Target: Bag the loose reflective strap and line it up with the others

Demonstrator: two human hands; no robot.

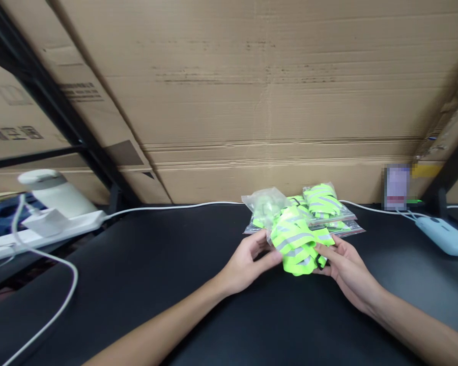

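A folded bundle of neon yellow-green reflective strap (295, 241) with silver-grey stripes and a small black buckle is held up between both hands. My left hand (250, 259) grips its left side, thumb in front and fingers curled behind, by a fold of clear plastic. My right hand (341, 264) pinches the right side near the buckle, thumb on top. Just behind, clear zip bags (322, 201) of the same neon strap lie piled on the black table (198, 264). A cloudy plastic bag (269, 201) sits at the pile's left.
A white cable (183, 207) runs along the table's back by a cardboard wall (252, 101). At left are a white power strip (61, 226) and a pale bottle (57, 190). A light-blue power bank (445, 236) and a blurred upright card (397, 187) stand at right, beside black frame posts.
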